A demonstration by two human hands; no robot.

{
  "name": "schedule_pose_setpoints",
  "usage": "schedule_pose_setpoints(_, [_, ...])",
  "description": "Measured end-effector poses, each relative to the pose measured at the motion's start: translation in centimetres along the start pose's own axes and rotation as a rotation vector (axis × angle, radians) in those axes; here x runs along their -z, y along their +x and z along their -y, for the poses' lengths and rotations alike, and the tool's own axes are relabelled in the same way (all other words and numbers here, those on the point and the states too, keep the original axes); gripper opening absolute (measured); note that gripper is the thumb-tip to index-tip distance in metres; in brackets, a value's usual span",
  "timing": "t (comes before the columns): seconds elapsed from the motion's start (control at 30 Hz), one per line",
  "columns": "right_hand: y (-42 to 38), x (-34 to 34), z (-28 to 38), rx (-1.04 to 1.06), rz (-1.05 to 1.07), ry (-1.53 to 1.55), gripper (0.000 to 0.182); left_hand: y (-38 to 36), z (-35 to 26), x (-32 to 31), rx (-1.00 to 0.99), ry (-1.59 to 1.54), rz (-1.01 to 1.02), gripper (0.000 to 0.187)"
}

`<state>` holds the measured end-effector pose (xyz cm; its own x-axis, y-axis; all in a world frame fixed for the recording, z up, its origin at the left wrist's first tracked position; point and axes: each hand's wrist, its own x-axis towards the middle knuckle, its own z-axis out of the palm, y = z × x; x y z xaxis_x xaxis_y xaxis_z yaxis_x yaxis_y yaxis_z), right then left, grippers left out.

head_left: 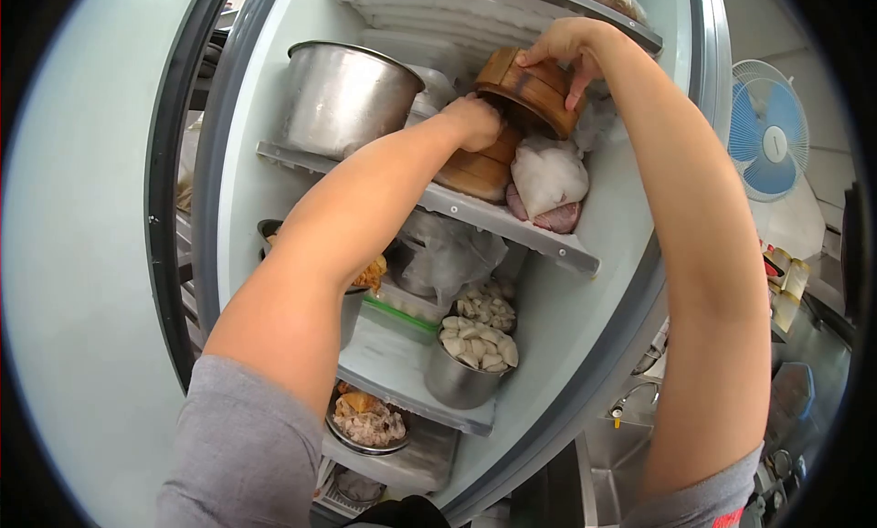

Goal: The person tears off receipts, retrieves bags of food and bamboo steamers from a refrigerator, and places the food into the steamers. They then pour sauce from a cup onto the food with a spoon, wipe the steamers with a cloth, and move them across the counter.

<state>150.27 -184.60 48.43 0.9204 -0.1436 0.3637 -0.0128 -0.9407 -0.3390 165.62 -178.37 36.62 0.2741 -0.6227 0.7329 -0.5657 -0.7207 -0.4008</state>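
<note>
My right hand [577, 48] grips a round bamboo steamer [537, 91] from above, with its fingers spread over the side. That steamer is tilted, raised at its left over a lower bamboo steamer [480, 170] on the freezer shelf. At the gap between the two steamers is my left hand [473, 123]. Its fingers are curled, and their tips and anything in them are hidden. To the right of the lower steamer, a frosted white plastic bag [548, 176] lies on top of a reddish frozen package [555, 217].
A large metal pot [347, 99] stands left on the same shelf [457, 206]. Below are a metal pot of white pieces [475, 345], plastic bags [448, 254] and a bowl of frozen food [368, 423]. The open freezer door [91, 254] is at left. Outside right is a fan [772, 140].
</note>
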Motion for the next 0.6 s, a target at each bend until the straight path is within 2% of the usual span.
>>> schedule_pose_setpoints(0.03, [-0.7, 0.0, 0.2, 0.02, 0.051, -0.014, 0.053, 0.3, 0.1, -0.7, -0.002, -0.002, -0.005, 0.032])
schedule_pose_setpoints(0.1, [-1.4, -1.0, 0.0, 0.049, -0.006, -0.043, 0.052, 1.2, 0.4, -2.6, -0.105, 0.042, -0.317, 0.032])
schedule_pose_setpoints(0.13, [-1.6, -1.3, -0.2, 0.081, -0.056, -0.068, 0.052, 1.5, 0.4, -2.8, -0.111, 0.042, -0.323, 0.032])
schedule_pose_setpoints(0.2, [-1.3, -1.1, -0.4, 0.09, -0.051, -0.035, 0.051, 1.0, -0.1, -1.9, -0.051, -0.2, -0.378, 0.032])
schedule_pose_setpoints(0.33, [-1.4, -0.1, -0.1, 0.109, -0.064, -0.088, 0.051, 1.9, 0.1, 0.8, -0.017, -0.082, -0.224, 0.033])
schedule_pose_setpoints(0.4, [-1.2, 0.5, -0.3, 0.121, -0.051, -0.073, 0.051, 3.2, 1.1, 2.1, -0.058, -0.315, -0.432, 0.034])
schedule_pose_setpoints(0.47, [-1.2, 1.4, -0.3, 0.159, -0.139, -0.116, 0.05, 3.4, 0.8, 2.5, -0.036, -0.284, -0.447, 0.034])
schedule_pose_setpoints(0.53, [-1.3, 2.2, -0.6, 0.182, -0.117, -0.078, 0.046, 3.1, 0.9, 3.0, -0.093, -0.13, -0.547, 0.033])
schedule_pose_setpoints(0.6, [-3.9, 2.6, -0.7, 0.248, -0.094, -0.061, 0.043, 1.7, 0.1, 4.9, -0.052, -0.11, -0.477, 0.032])
